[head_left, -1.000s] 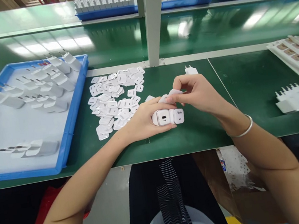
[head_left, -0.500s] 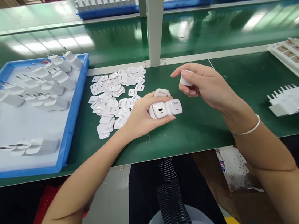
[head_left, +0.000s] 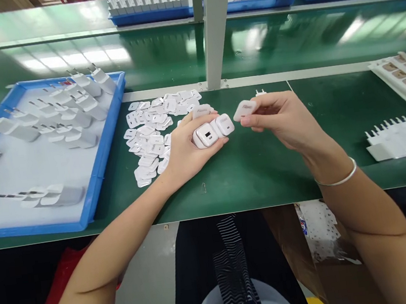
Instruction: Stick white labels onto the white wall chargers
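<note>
Left hand [head_left: 188, 146] is edging far-left, curling half-open round two white chargers [head_left: 212, 132] lying between thumb and fingers; right hand [head_left: 283, 120] is pinching a white cap [head_left: 244, 109], thumb and fingertips nearly together, the cap now jutting left past them instead of mostly hiding there.

the green bench [head_left: 336, 114] leaves open passage rightward from the right hand [head_left: 284, 120] until white plugs [head_left: 401, 140] block it.

White chargers [head_left: 205, 135], white cover plates [head_left: 147, 142], green desk [head_left: 259, 179]! Blue tray [head_left: 95, 188] with white lining [head_left: 33, 169], silver bangle [head_left: 336, 184], and there's the black strap [head_left: 236, 267], striped in white!
</note>
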A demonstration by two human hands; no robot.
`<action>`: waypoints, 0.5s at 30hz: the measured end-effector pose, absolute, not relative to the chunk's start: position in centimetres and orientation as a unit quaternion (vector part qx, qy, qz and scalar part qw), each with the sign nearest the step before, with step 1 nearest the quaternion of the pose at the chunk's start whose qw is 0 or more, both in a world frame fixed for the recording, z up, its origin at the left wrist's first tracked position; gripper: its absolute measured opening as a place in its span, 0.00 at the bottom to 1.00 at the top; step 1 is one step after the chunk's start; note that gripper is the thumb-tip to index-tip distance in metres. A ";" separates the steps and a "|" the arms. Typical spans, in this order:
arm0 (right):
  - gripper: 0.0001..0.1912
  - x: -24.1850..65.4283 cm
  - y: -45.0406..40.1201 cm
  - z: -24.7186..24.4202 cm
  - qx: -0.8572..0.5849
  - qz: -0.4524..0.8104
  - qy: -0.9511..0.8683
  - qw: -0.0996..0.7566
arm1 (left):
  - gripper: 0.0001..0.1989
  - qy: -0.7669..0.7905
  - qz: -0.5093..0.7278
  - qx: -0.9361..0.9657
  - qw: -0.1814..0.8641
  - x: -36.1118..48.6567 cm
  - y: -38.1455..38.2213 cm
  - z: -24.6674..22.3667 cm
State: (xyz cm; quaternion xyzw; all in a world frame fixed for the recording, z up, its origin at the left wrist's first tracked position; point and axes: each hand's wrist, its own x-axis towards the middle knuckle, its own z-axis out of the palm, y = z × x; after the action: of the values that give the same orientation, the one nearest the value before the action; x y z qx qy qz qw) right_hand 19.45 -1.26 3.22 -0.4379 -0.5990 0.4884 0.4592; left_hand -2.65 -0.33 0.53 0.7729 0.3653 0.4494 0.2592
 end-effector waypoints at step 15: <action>0.15 16.5 -4.8 3.5 -0.380 0.586 -0.551 0.456 | 0.18 0.331 0.454 0.812 0.161 -2.2 -1.0 -0.7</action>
State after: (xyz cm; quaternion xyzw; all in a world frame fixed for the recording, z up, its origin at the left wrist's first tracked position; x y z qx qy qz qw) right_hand 16.51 -4.75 3.46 -0.3803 -0.5506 0.5864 0.4564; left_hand -2.17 -1.02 -0.68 0.8116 0.3306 0.4538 0.1614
